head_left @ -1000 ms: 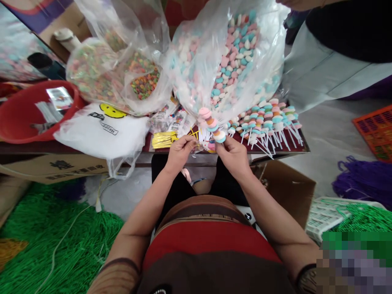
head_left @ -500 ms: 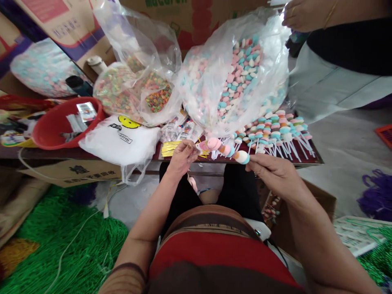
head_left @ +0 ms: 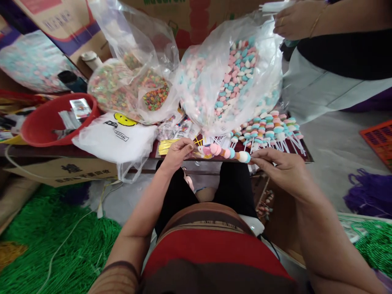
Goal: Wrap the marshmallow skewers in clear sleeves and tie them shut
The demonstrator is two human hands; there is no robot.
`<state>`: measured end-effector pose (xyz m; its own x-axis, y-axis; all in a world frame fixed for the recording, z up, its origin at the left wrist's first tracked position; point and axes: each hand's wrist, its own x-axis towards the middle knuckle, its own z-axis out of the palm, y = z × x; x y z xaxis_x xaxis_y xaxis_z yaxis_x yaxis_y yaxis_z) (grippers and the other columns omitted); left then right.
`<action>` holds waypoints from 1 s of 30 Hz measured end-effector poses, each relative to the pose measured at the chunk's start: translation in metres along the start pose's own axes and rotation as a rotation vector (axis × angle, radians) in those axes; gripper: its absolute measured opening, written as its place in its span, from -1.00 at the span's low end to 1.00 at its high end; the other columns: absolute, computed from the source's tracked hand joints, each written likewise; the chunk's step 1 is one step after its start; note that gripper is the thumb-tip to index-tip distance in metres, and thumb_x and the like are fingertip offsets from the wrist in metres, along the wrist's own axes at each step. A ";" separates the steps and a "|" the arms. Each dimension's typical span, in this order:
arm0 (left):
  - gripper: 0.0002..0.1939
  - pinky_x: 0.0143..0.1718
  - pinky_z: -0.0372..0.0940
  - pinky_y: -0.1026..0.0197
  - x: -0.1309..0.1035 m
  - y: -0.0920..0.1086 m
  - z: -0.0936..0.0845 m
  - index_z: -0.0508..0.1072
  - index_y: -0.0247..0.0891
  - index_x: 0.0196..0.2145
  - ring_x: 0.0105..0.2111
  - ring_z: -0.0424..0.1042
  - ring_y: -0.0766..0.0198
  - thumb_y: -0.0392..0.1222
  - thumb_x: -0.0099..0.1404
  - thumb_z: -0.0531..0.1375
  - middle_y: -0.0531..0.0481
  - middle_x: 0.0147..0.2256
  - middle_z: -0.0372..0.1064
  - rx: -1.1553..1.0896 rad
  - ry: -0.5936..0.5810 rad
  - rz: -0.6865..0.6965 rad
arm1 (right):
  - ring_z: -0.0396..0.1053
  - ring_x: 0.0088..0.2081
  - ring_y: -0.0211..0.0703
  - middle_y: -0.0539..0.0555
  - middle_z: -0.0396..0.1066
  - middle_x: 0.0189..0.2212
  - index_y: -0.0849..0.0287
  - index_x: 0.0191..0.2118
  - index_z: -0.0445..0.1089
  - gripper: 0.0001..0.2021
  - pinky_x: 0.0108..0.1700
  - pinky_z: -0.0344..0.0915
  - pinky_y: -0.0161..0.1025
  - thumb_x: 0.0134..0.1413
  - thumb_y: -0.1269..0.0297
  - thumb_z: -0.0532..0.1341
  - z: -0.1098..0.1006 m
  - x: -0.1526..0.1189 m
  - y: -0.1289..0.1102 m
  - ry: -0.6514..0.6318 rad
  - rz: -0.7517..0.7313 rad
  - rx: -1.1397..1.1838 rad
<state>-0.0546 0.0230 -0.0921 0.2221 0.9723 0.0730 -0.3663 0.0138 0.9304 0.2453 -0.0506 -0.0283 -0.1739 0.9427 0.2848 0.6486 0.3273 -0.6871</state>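
Note:
Level above my lap, a candy skewer (head_left: 227, 153) of pink, white and blue sweets stretches between my hands. My left hand (head_left: 179, 154) pinches the end of a clear printed wrapper (head_left: 204, 150) that reaches the skewer's left end. How far the wrapper covers the sweets I cannot tell. At the other end, the fingertips of my right hand (head_left: 280, 165) are closed on the skewer beside a blue sweet; the stick is mostly hidden. Yellow twist ties (head_left: 167, 146) lie by my left hand. Several finished-looking candy skewers (head_left: 269, 128) are heaped beyond my right hand.
Open plastic bags hold pink, white and blue sweets (head_left: 234, 81) and small ring-like sweets (head_left: 156, 96). A red basin (head_left: 30, 130) and a white bag (head_left: 122, 143) stand left. Another person's hand (head_left: 298, 20) holds white sticks at upper right. A cardboard box (head_left: 284, 228) sits below right.
The skewer has come closer to level, and more of the printed wrapper shows by my left hand. The view has shifted slightly. White sticks show more fully in the other person's hand.

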 end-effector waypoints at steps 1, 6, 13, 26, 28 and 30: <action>-0.57 -0.66 -0.01 0.43 0.000 0.000 0.000 0.51 -0.29 -0.50 -0.65 0.08 0.55 0.14 0.01 0.49 0.14 -0.60 0.24 0.013 -0.003 0.014 | 0.53 -0.39 -0.17 -0.02 0.60 -0.40 0.03 -0.28 0.57 -0.88 -0.32 0.40 -0.26 0.21 0.21 0.27 0.001 0.001 0.001 0.032 -0.020 0.010; -0.58 -0.63 0.01 0.42 0.001 -0.001 -0.001 0.51 -0.30 -0.48 -0.64 0.12 0.53 0.13 0.05 0.47 0.12 -0.59 0.25 0.051 -0.041 0.025 | 0.51 -0.38 -0.16 -0.01 0.58 -0.39 -0.02 -0.30 0.59 -0.91 -0.29 0.42 -0.21 0.18 0.25 0.30 0.004 0.002 0.007 0.156 -0.118 0.044; -0.57 -0.62 -0.04 0.41 -0.001 0.000 0.001 0.51 -0.29 -0.47 -0.64 0.09 0.52 0.14 0.03 0.47 0.14 -0.62 0.20 0.034 0.010 0.010 | 0.47 -0.39 -0.13 0.01 0.57 -0.39 -0.03 -0.31 0.61 -0.90 -0.32 0.40 -0.16 0.17 0.26 0.30 0.006 -0.001 0.013 0.245 -0.092 0.025; -0.60 -0.56 0.10 0.38 -0.003 0.014 0.017 0.55 -0.30 -0.47 -0.59 0.20 0.49 0.13 0.09 0.44 0.08 -0.54 0.34 0.205 -0.095 0.004 | 0.53 -0.35 -0.05 0.03 0.60 -0.41 -0.02 -0.36 0.59 -0.83 -0.22 0.43 -0.08 0.20 0.10 0.29 0.016 -0.003 0.016 0.131 0.019 -0.012; -0.62 -0.58 0.09 0.39 -0.003 0.017 0.017 0.55 -0.30 -0.44 -0.60 0.20 0.50 0.11 0.11 0.43 0.09 -0.54 0.34 0.206 -0.116 -0.023 | 0.55 -0.33 -0.02 0.04 0.62 -0.41 -0.02 -0.37 0.60 -0.81 -0.19 0.44 -0.07 0.20 0.09 0.29 0.020 -0.004 0.020 0.111 0.015 -0.006; -0.61 -0.63 0.07 0.39 -0.002 0.022 0.016 0.58 -0.28 -0.33 -0.65 0.21 0.50 0.13 0.14 0.41 0.09 -0.54 0.34 0.152 -0.177 -0.103 | 0.55 -0.34 -0.04 0.04 0.61 -0.41 0.01 -0.38 0.61 -0.79 -0.21 0.44 -0.09 0.19 0.10 0.28 0.023 -0.004 0.021 0.107 0.031 0.038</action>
<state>-0.0490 0.0173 -0.0665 0.4107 0.9115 0.0238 -0.1962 0.0628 0.9786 0.2426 -0.0459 -0.0597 -0.0728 0.9406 0.3317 0.6234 0.3025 -0.7210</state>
